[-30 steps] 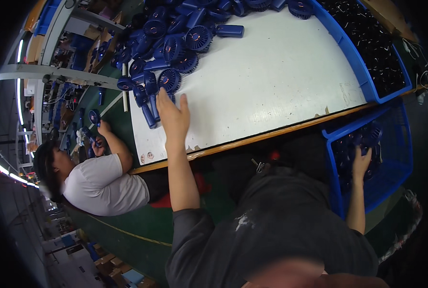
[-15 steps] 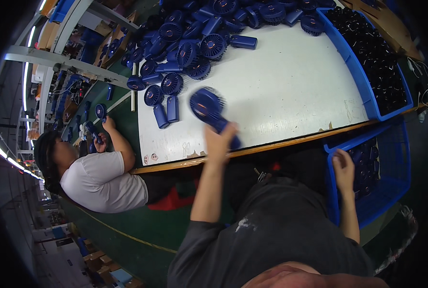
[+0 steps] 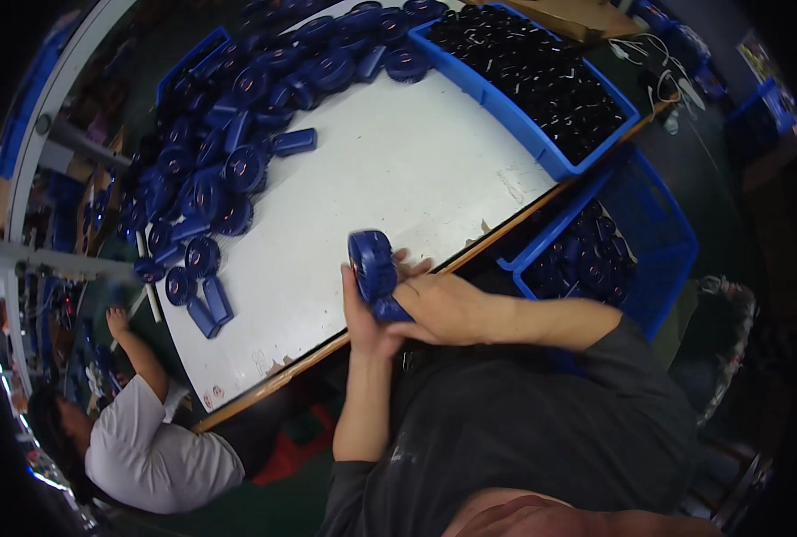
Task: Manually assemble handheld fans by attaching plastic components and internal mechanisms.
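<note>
Fan pile (image 3: 228,170) on table (image 3: 416,170) left, bin (image 3: 542,80) right, crate (image 3: 613,242) beside.

Fan (image 3: 373,268): glossy dark-blue plastic.
Tabletop (image 3: 398,179): smooth, matt white, wood-edged.
Bin (image 3: 542,152): smooth blue plastic.

The person wears a dark grey short-sleeved shirt with a small pale mark on the left sleeve, forearms bare down to the left hand (image 3: 364,324) and right hand (image 3: 441,309)

Factory assembly bench (image 3: 398,170), parts crates (image 3: 515,116)
</note>
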`<state>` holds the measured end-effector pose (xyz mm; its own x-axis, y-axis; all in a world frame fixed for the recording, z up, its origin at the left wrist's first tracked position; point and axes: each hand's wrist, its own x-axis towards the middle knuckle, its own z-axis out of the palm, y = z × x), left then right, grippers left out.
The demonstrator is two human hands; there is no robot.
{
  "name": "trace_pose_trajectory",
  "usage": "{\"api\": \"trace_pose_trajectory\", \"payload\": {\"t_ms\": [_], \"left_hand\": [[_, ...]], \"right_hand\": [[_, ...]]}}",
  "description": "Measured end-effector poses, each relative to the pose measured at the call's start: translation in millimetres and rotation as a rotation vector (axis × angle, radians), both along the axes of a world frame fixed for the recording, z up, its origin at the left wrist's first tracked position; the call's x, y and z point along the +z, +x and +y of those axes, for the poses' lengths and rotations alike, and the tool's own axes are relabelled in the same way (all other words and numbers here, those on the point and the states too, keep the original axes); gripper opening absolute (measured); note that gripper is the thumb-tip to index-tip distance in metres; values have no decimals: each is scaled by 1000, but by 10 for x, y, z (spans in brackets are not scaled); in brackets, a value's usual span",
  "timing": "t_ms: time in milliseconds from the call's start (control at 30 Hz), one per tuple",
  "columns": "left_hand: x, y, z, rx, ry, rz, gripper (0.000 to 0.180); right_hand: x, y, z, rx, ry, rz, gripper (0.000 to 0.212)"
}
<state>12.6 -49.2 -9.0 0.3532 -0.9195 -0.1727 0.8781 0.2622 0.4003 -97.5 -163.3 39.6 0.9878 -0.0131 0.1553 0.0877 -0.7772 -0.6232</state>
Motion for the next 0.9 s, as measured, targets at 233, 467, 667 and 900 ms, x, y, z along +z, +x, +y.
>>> {"api": "trace_pose_trajectory", "payload": {"t_ms": [233, 467, 667, 900], "left_hand": [[105, -128, 111, -36, -45, -376, 76], [218, -168, 214, 81, 11, -312, 66], [181, -120, 201, 176, 283, -540, 58], [234, -143, 40, 185, 331, -570, 53]], "right_hand": [[599, 335, -1980, -461, -125, 163, 30], [-80, 251, -3322, -778, -484, 132, 20], [368, 293, -2890, -791, -125, -209, 16], [132, 247, -3052, -975, -191, -94, 14]]}}
